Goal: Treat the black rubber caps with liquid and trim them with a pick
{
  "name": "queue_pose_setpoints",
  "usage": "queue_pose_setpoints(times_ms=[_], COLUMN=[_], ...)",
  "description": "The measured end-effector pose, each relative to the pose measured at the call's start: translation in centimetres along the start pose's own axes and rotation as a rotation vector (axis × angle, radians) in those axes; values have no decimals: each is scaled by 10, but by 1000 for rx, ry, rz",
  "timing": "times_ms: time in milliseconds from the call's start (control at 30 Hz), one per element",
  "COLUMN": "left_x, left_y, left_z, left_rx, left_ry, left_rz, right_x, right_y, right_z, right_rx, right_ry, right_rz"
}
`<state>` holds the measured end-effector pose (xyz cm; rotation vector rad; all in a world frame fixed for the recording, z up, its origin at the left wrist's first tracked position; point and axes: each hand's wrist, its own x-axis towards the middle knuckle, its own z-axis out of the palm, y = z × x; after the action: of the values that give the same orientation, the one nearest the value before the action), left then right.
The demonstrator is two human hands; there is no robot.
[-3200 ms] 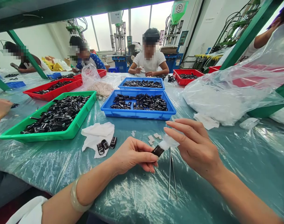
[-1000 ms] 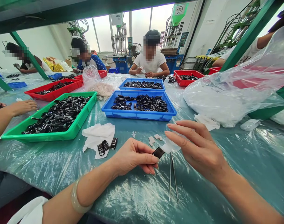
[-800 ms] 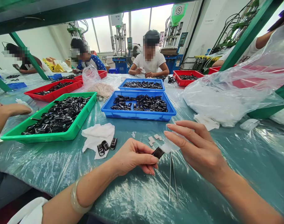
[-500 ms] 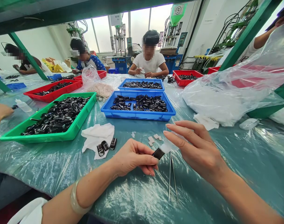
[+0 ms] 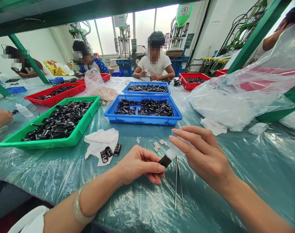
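We pinch a small black part (image 5: 164, 160) in the fingers (image 5: 155, 168) of our left hand (image 5: 140, 163), lifted just off the counter (image 5: 246, 174) and tipped so its upper end points at our right hand (image 5: 205, 158). That tilt seems meant to offer the end face to the white wipe (image 5: 173, 152), which the right thumb and forefinger grip and press against the part. The other right fingers fan out straight, likely to stay clear of the contact point.

Taking the black part as our landmark: a pair of tweezers (image 5: 178, 183) lies just beside and below it, flat on the counter, tips toward the part, close enough to grab without reaching. A few small white squares (image 5: 159, 144) sit just beyond it. To its left, three more black parts (image 5: 110, 151) rest on a white cloth (image 5: 101, 142), near but apart. Farther beyond stand a blue tray (image 5: 142, 119) and, to the left, a green tray (image 5: 52, 142), both holding many black parts. Well off to its right bulges a big plastic bag (image 5: 241, 94).

The counter near edge lies below our wrists. The open room is mainly to the right of the part and toward us; the tray walls close off the far side. Another person's hand (image 5: 0, 117) works at the far left, well apart.
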<state>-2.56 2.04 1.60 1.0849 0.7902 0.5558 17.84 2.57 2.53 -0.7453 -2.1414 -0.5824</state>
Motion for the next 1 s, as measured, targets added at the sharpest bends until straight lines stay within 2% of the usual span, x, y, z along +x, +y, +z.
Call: queue_pose_setpoints(times_ms=[333, 1000], left_x=[-1, -3], left_y=[1, 3], left_z=[1, -2], left_rx=[-23, -33], left_ry=[-20, 5], left_rz=[-5, 37], right_x=[3, 7], right_y=[-4, 2], right_z=[3, 1], right_rx=[42, 111], right_ry=[48, 26], right_rz=[62, 24])
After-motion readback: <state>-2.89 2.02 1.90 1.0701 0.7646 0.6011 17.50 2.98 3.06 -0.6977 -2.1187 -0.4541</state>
